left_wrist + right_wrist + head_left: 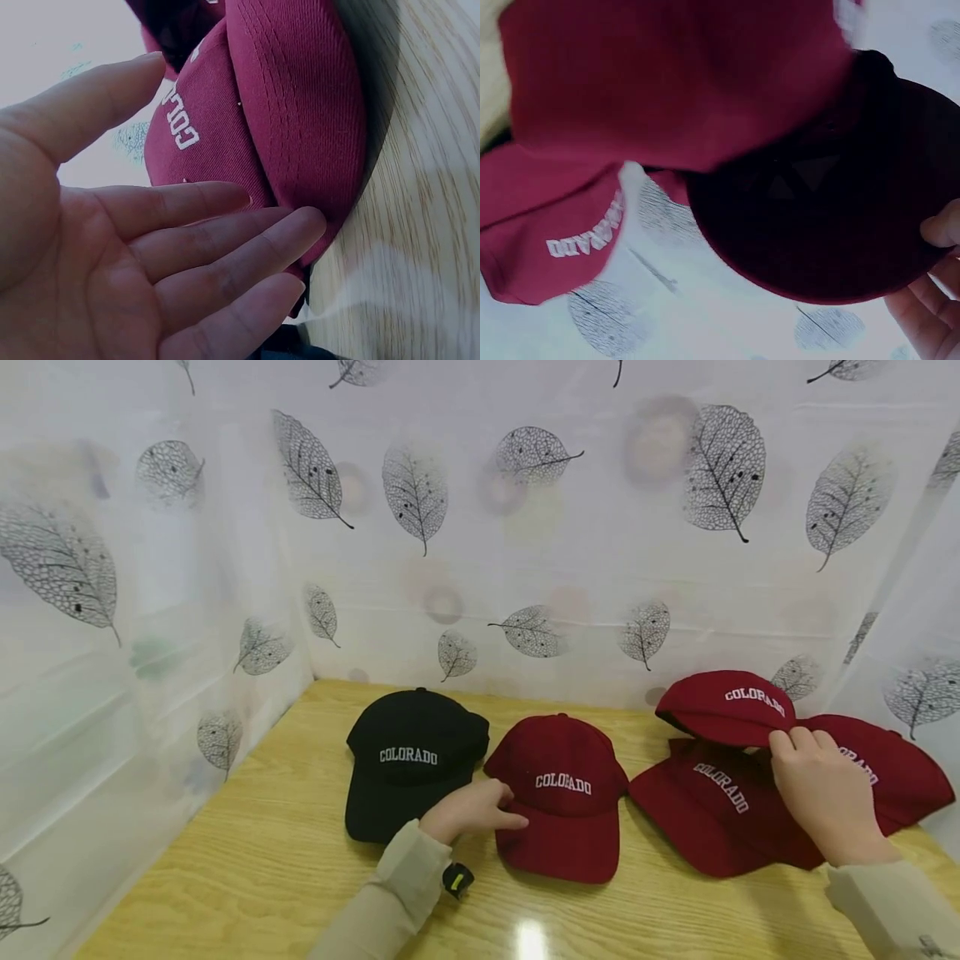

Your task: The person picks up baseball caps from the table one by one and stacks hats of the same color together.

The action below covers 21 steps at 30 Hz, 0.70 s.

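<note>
My right hand (825, 789) pinches the brim of a raised red baseball cap (723, 702) at the right. In the right wrist view, the thumb lies on the dark underside of that cap's brim (817, 255). Below it, another red cap (720, 810) lies on the table, with one more red cap (900, 768) behind my right hand. My left hand (476, 810) is at the left side of the middle red cap (562, 777), fingers extended in the left wrist view. Whether they touch the cap I cannot tell. All the caps read COLORADO.
A black cap (412, 752) sits left of the middle red cap, partly behind my left hand. The wooden table (255, 860) carries all the caps. White leaf-print sheeting (480, 560) closes off the back and both sides.
</note>
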Tool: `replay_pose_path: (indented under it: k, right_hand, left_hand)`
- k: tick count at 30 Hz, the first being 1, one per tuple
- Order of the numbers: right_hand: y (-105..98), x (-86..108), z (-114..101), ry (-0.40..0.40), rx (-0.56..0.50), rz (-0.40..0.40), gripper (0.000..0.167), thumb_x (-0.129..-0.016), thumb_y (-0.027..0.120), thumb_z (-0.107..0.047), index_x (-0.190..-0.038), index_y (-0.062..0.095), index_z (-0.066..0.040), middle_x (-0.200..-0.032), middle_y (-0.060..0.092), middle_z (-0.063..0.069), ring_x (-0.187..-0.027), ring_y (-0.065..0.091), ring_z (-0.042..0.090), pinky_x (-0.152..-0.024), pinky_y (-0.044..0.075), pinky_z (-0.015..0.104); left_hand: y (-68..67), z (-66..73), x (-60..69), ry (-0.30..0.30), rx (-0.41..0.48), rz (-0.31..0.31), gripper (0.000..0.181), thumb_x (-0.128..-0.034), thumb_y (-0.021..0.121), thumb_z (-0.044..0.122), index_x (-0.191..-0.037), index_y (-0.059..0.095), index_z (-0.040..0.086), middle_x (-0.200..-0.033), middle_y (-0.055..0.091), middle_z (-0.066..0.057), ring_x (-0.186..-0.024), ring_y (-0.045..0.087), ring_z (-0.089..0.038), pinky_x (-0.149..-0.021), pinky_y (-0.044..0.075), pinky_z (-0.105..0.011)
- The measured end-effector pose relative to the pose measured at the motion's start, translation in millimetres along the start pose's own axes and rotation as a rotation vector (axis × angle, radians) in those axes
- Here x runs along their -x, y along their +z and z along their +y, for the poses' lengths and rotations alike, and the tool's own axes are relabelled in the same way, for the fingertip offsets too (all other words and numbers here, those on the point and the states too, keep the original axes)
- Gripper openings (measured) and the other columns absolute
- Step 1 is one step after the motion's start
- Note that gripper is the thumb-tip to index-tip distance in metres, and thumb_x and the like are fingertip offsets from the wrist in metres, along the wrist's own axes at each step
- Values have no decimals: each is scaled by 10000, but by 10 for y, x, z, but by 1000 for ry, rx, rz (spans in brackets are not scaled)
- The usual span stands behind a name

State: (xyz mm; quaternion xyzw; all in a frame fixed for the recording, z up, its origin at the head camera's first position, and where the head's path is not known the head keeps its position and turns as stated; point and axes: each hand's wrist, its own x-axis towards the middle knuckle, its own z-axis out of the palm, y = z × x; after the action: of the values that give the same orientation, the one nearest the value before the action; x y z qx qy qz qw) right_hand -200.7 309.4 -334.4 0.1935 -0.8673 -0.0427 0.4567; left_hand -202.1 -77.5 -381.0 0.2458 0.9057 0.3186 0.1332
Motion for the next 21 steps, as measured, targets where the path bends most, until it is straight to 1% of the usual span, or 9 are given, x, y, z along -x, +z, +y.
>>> replay_pose_path:
  k: [2, 4, 7, 10, 12, 15, 17, 19, 21]
  right_hand:
    - [-88, -24, -16, 15, -3, 27, 86, -718, 525, 29, -691, 445, 44, -666, 458, 217, -600, 432, 390, -348, 351, 512]
    - [-160, -53, -45, 25, -2, 76, 70, -737, 500, 8, -692, 459, 43, -658, 466, 217, -588, 436, 388, -352, 349, 511]
    - [-270, -93, -125, 55, -12, 112, 74, -757, 503, -17, -729, 501, 52, -680, 489, 224, -605, 454, 388, -379, 362, 524]
    - [-369, -145, -240, 73, -19, 150, 150, -803, 471, -68, -779, 545, 60, -710, 514, 224, -632, 476, 389, -400, 373, 530]
    - [-424, -187, -334, 83, -30, 192, 244, -857, 428, -132, -794, 564, 61, -718, 525, 216, -644, 485, 385, -408, 373, 534]
    - [-491, -249, -492, 86, -41, 254, 379, -912, 364, -229, -780, 567, 62, -713, 531, 202, -641, 491, 376, -413, 375, 523]
    - [-512, -288, -600, 84, -58, 304, 415, -922, 355, -259, -749, 559, 58, -699, 527, 192, -628, 493, 369, -405, 369, 513]
    - [-529, -320, -706, 77, -77, 334, 405, -918, 368, -251, -740, 566, 54, -697, 529, 186, -616, 496, 360, -408, 376, 498]
    - [-535, -347, -803, 71, -104, 363, 388, -911, 383, -236, -746, 587, 49, -695, 533, 177, -613, 502, 350, -414, 385, 483]
  left_hand:
    - [3, 6, -7, -5, 2, -1, 228, -803, 645, 252, -712, 556, 63, -544, 378, 36, -475, 353, -85, -445, 279, -220]
    - [10, 9, -17, -15, 2, -1, 225, -804, 644, 256, -720, 561, 64, -549, 387, 37, -481, 360, -87, -447, 284, -221]
    - [14, 21, -31, -34, 11, -3, 217, -806, 642, 262, -733, 572, 70, -551, 406, 38, -491, 376, -88, -453, 299, -220]
    - [11, 37, -49, -51, 32, -1, 219, -805, 644, 260, -755, 595, 52, -564, 441, 20, -505, 402, -100, -466, 327, -229]
    - [4, 49, -64, -57, 34, 12, 248, -809, 639, 268, -836, 622, 22, -648, 526, 2, -567, 463, -103, -520, 386, -239]
    - [-21, 80, -93, -32, 33, 69, 333, -829, 614, 274, -976, 618, -24, -848, 614, -69, -724, 557, -145, -656, 457, -285]
    - [-52, 111, -121, -8, 49, 129, 386, -852, 583, 278, -1062, 585, -46, -985, 610, -113, -858, 573, -186, -753, 457, -325]
    - [-88, 154, -149, 9, 102, 197, 414, -877, 548, 282, -1113, 551, -57, -1054, 587, -144, -943, 559, -228, -802, 443, -354]
    - [-125, 200, -181, 10, 181, 273, 449, -897, 512, 298, -1173, 509, -56, -1123, 554, -162, -1015, 529, -255, -846, 419, -374]
